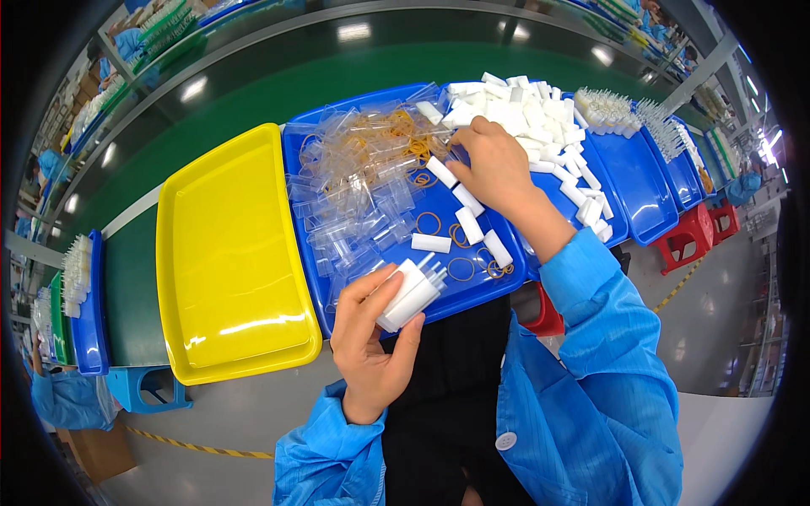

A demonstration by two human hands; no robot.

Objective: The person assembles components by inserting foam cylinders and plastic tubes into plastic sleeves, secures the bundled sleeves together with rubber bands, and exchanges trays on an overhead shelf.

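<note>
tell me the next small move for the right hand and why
Perhaps pinch one of the rubber bands with the right hand: it is right beside them, while the left hand holds a bundle of white pieces.

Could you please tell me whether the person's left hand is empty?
No, the left hand grips white blocks with thin pale pins sticking out.

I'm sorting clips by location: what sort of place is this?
Probably a factory assembly line: long green surface, blue trays holding white pieces, another person in blue workwear.
</note>
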